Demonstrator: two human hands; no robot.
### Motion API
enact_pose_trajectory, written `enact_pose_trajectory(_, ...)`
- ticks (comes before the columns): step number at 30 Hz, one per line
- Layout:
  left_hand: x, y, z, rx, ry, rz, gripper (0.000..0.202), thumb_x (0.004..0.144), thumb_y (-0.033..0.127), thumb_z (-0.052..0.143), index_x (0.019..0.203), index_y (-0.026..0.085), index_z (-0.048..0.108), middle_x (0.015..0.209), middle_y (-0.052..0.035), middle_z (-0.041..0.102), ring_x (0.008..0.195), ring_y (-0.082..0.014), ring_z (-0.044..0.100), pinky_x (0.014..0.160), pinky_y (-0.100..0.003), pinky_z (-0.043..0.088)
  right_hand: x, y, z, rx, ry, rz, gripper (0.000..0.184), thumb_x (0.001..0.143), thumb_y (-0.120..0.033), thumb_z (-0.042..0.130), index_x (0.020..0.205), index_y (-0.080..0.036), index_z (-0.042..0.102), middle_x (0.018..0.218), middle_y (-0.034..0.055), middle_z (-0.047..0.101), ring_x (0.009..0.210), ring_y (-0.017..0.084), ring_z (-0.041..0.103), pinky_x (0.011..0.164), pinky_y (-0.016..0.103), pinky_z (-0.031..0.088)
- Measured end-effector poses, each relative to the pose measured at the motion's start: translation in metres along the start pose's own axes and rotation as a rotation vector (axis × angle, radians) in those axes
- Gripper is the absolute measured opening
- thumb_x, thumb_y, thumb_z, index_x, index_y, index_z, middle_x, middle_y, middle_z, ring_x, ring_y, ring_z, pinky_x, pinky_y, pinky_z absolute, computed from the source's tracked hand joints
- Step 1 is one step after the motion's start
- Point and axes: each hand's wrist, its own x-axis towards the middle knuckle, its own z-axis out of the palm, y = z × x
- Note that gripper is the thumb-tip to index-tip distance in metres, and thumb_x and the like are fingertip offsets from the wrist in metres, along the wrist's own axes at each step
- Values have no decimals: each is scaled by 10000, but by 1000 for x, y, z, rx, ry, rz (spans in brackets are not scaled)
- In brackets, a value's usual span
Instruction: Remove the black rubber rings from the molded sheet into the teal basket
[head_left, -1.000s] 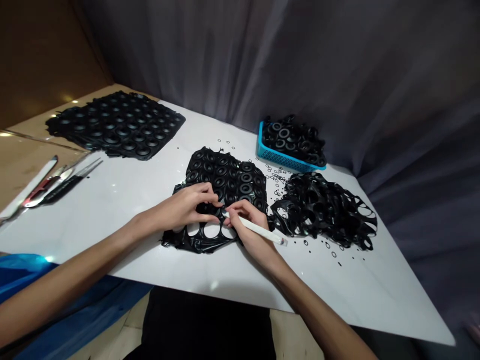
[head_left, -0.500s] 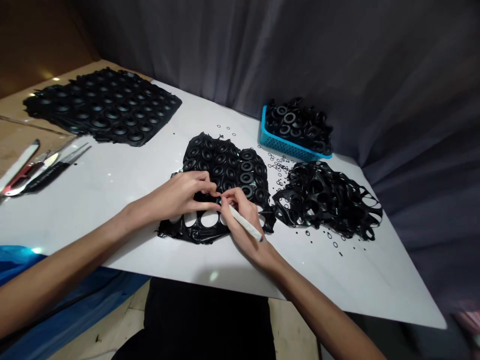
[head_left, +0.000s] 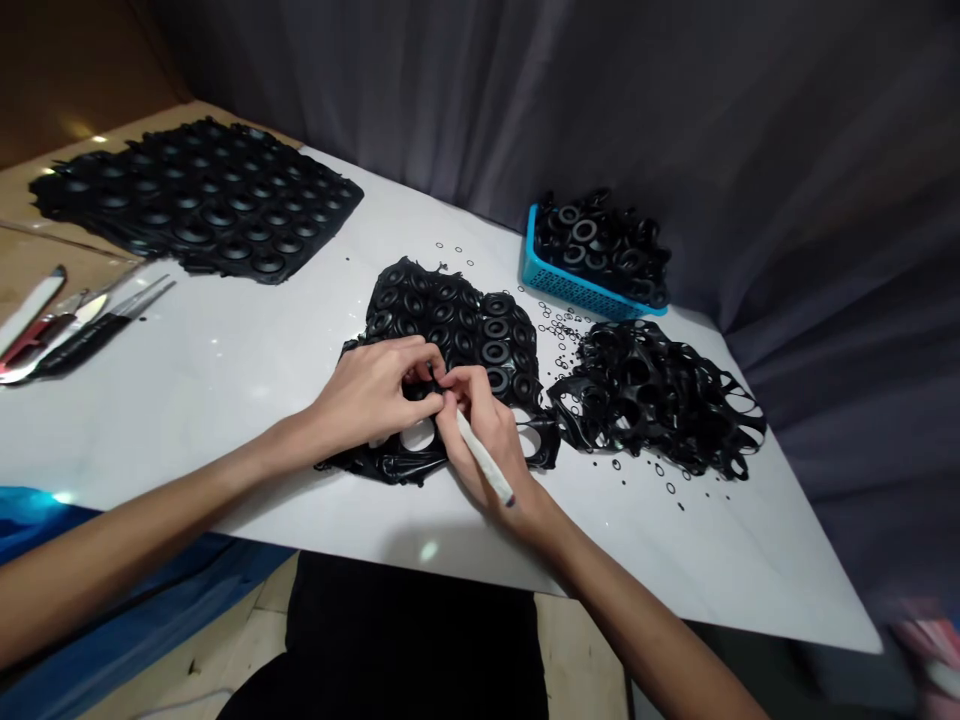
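A black rubber sheet [head_left: 457, 325] moulded with rows of rings lies in the middle of the white table [head_left: 225, 370]; its near rows are empty holes. My left hand [head_left: 371, 395] presses down on the sheet's near part, fingers curled and pinching at a ring. My right hand [head_left: 480, 430] meets it fingertip to fingertip and grips a thin white pen-like tool [head_left: 486, 462], whose tip points into the sheet and whose dark end sticks out toward me.
A blue basket [head_left: 559, 285] heaped with black rings stands at the back. A tangled pile of stripped black scrap [head_left: 660, 395] lies to the right, with small loose rings scattered around it. A second full moulded sheet [head_left: 202, 205] lies far left; knives and cutters [head_left: 71, 325] rest at the left edge.
My hands have drawn closer together over the sheet. The white tool has swung from lying sideways to pointing toward me. The view has shifted slightly left and down.
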Motion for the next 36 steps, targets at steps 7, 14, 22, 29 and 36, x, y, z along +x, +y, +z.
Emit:
enact_pose_trajectory(7,1,5,4,37,12,-40,143,871,336,620,911,235,713,906,12,717,848,-203,683,656,-300,396,3,-1,4,-15,32,12,65,1024,-289,458,1075,-267,491,929,30,657,834,227,669,762,328,476)
enact_pose_trajectory(14,-2,8,8,91,26,-31,184,917,377,592,933,228,699,902,-11,672,853,-211,666,653,-299,412,3,2,2,1,40,20,133,1039,-294,417,1131,-248,500,966,44,658,888,242,680,809,356,487)
enact_pose_trajectory(22,-10,-7,-4,-63,-75,116,249,1003,471,583,1109,281,703,1109,-27,578,997,-222,652,846,-343,520,0,0,-11,256,24,242,160,1017,-335,491,1169,-283,491,872,-22,666,747,191,678,651,292,510)
enact_pose_trajectory(29,-6,-21,-13,-36,-200,380,317,1106,473,471,1177,241,675,1251,-92,551,1175,-262,571,1032,-393,447,3,6,-6,233,43,285,196,969,-305,532,1161,-275,507,874,-15,666,792,207,680,676,312,517)
enact_pose_trajectory(36,4,-27,-12,-101,-229,393,281,1101,436,494,1056,217,666,1177,-67,612,1079,-246,562,977,-377,415,-2,-1,-4,188,5,124,159,1033,-316,454,1167,-267,524,974,4,649,858,191,658,754,310,497)
